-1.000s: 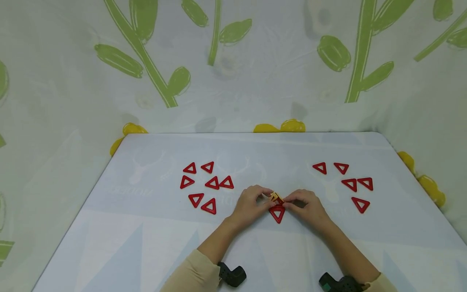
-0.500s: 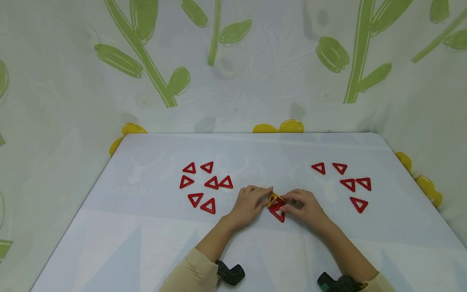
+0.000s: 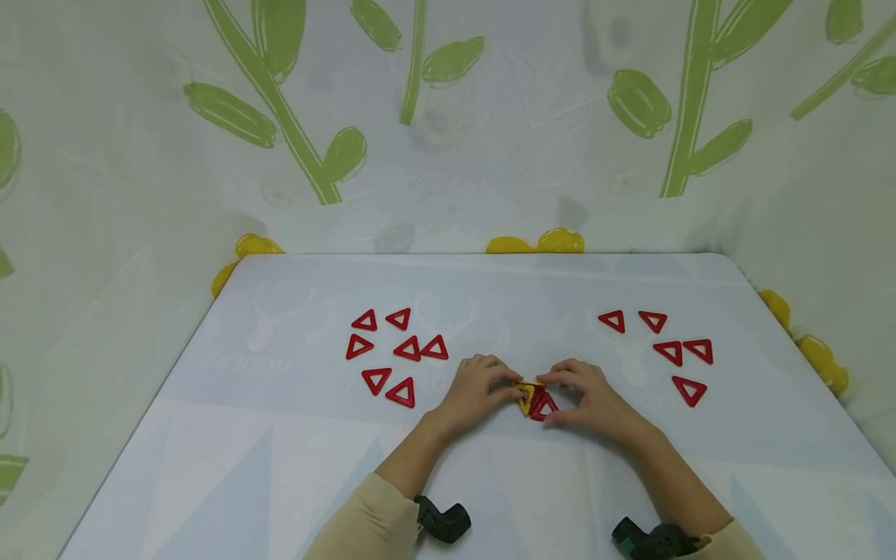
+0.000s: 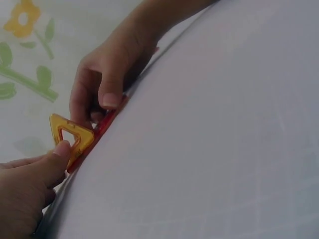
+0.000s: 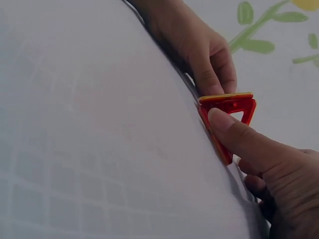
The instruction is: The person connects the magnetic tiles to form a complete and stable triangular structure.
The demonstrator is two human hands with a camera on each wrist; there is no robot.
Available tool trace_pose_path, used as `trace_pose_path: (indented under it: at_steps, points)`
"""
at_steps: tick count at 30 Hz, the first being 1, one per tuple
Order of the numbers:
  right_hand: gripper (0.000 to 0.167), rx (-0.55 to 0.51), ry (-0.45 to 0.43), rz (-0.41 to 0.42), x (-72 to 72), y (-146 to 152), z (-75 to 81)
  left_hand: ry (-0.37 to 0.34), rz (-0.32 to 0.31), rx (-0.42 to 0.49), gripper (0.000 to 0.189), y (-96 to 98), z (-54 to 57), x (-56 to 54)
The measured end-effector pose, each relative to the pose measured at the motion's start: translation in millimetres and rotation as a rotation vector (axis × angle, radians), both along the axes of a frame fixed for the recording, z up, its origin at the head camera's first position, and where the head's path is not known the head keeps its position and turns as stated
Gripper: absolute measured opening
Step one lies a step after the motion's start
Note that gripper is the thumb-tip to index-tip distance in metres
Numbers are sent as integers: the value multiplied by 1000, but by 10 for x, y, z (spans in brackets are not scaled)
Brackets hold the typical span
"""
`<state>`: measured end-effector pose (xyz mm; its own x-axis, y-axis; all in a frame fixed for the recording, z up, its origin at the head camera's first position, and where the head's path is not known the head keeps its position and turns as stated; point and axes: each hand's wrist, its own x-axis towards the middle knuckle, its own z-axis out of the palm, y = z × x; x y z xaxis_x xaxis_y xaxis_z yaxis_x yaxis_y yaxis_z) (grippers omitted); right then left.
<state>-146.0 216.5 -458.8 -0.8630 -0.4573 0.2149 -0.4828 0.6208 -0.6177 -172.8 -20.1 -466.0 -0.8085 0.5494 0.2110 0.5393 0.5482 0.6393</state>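
Observation:
Small triangular magnetic tiles with hollow centres are joined into a cluster between the two hands. My left hand (image 3: pixel 477 397) pinches the yellow triangular tile (image 4: pixel 58 123), which stands raised in the left wrist view, thumb on its face. On the other side, my right hand (image 3: pixel 596 400) grips the red triangular tile (image 5: pixel 250 110), with the thumb pressed against its frame. The yellow tile's edge meets the top of the red one in the right wrist view. Another red piece (image 4: pixel 104 123) lies low along the table under the cluster. Fingers hide parts of the tiles.
Several loose red triangular tiles (image 3: pixel 376 379) lie flat to the left on the white patterned table (image 3: pixel 280 467). More red tiles (image 3: pixel 689 390) lie to the right. Behind the table hangs a pale cloth (image 3: pixel 490 179) with green leaves. A black wrist device (image 3: pixel 448 521) sits on each wrist.
The cluster has been turned between the hands: the lower red tile swung to the right and the yellow tile now faces the head camera on the left. The right thumb moved lower.

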Motion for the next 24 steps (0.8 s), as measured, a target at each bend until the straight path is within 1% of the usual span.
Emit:
trace_pose_path:
  at_steps: [2, 5, 7, 12, 18, 24]
  points:
    - [53, 10, -21, -19, 2, 8, 21, 11, -2, 8, 24, -6, -1, -5]
    - [50, 16, -30, -33, -4, 19, 44, 28, 1, 1, 26, -17, 0, -9]
    - [48, 16, -36, -32, -10, 25, 54, 41, 12, -8, 27, -25, -5, -11]
    - [40, 8, -38, -31, -28, 44, 52, 42, 39, -5, 25, -33, -16, -14]
    - [37, -9, -14, -5, -31, 94, 38, 52, 42, 17, 21, -24, -10, -5]
    - [31, -33, 53, 15, -49, 121, -6, 47, 38, 34, 20, -17, 3, 8]
